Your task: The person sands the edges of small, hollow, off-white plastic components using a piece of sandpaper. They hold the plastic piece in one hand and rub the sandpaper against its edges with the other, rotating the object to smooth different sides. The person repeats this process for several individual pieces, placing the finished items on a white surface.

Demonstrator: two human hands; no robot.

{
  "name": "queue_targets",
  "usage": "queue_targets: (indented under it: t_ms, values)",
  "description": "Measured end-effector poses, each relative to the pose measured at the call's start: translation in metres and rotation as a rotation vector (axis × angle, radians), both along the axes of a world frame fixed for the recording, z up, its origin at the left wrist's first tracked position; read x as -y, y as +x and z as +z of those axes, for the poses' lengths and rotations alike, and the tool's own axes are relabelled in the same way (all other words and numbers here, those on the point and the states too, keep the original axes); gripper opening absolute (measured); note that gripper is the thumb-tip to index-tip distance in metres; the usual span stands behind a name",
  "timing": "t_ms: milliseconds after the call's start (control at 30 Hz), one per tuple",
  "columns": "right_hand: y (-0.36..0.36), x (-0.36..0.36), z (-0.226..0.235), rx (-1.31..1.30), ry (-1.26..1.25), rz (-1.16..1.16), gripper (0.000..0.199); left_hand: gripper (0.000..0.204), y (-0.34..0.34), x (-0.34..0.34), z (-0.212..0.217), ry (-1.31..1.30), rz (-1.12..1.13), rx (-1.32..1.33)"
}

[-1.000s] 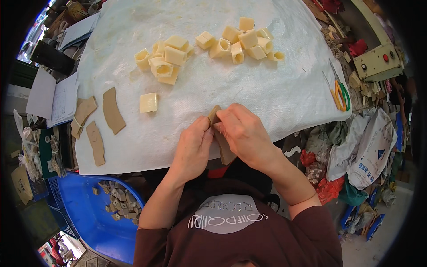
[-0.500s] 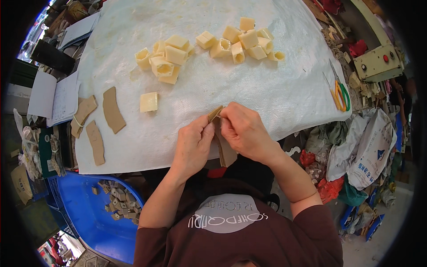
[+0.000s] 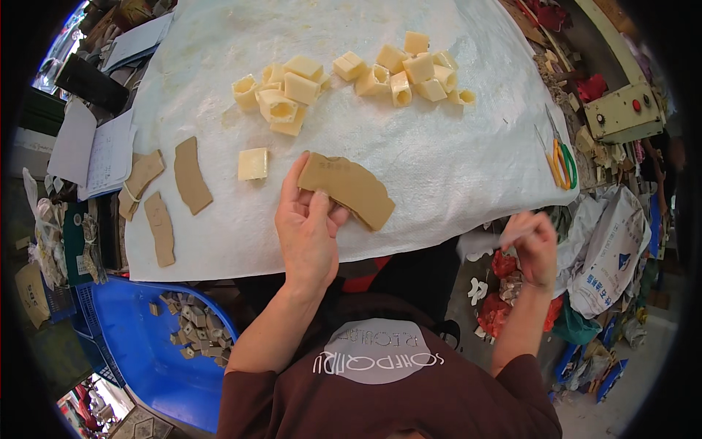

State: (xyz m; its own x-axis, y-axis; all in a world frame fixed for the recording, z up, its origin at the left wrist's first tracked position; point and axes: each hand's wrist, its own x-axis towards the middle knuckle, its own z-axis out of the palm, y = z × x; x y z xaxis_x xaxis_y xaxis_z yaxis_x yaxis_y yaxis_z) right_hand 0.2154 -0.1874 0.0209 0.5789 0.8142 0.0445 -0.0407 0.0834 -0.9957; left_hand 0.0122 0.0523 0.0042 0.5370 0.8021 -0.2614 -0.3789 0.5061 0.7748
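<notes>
A cluttered workshop surrounds a work table point(image 3: 409, 183) covered in white sheeting, with papers point(image 3: 110, 150) at its far left edge and a blue bin point(image 3: 139, 351) of small pale parts below it by my left side. On the sheeting's left part lie three tan sandpaper strips point(image 3: 191, 174), apart from one another. Just right of them sits a single cream plastic block point(image 3: 253, 163), and farther up the table two loose heaps of cream hollow blocks point(image 3: 281, 91) spread toward the right. My left hand point(image 3: 311, 223) rests at the near edge, fingers and thumb closed on one end of a tan sandpaper sheet point(image 3: 349, 189), which lies flat on the sheeting and points to the right. Farther right, my right hand point(image 3: 532, 245) is off the table, down beside my hip over some red and white scraps; it is blurred, and I cannot tell whether it holds anything. Scissors with green and orange handles point(image 3: 561, 162) lie near the table's right edge. Judging by the layout, most blocks remain in the heaps and only one sits apart, so little seems finished.
</notes>
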Motion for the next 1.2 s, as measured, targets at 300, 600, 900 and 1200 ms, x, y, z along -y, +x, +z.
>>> queue_targets:
  t_ms: [300, 600, 900, 1200]
  values:
    - [0.016, 0.052, -0.03, 1.206, -1.057, -0.145, 0.02, 0.06, -0.002, 0.023, -0.009, 0.217, -0.196, -0.076]
    - [-0.086, -0.111, 0.006, 1.059, -0.135, 0.064, 0.035, 0.057, -0.035, -0.006, -0.006, 0.993, -0.192, -0.578]
    - [-0.065, -0.136, -0.014, 1.218, -0.216, 0.231, 0.026, 0.061, -0.031, -0.01, -0.005, 1.378, -0.254, -0.773]
    - [-0.077, -0.161, -0.009, 1.088, -0.164, 0.302, 0.022, 0.059, -0.029, -0.013, -0.01, 1.353, -0.245, -0.697]
